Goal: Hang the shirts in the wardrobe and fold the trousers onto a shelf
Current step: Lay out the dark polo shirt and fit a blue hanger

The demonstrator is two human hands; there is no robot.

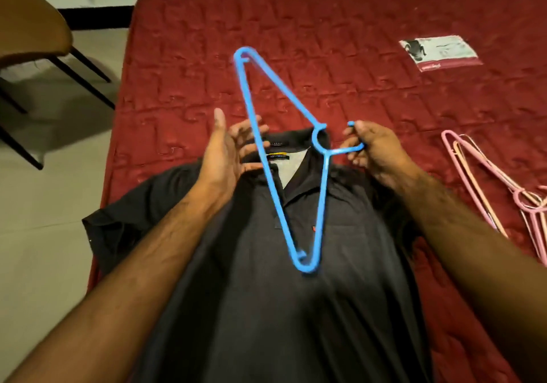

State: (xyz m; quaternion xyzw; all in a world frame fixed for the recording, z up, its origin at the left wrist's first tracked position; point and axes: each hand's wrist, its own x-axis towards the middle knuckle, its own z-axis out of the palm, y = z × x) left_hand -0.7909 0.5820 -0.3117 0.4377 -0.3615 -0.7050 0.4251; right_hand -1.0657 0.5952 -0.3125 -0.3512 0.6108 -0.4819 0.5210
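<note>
neck label (277, 157) inside the collar of the black shirt (266, 308): small lettering, too blurred to read. printed leaflet (440, 52) on the bed (325, 42): illegible.

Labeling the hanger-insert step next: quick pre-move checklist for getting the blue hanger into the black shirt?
1. Hanger held: ok. Right hand pinches the hook of the blue hanger.
2. Left hand free: ok. Fingers are spread beside the collar and grip nothing.
3. Black shirt laid flat, front up, on the red mattress: ok.
4. Collar open for entry: ok. The top of the placket is undone and the neck label shows.
5. Hanger lined up with shoulders: not ok. It is held above the shirt, turned lengthwise along it, neither end in the neck.
6. Lower buttons: cannot tell, blurred.
</note>
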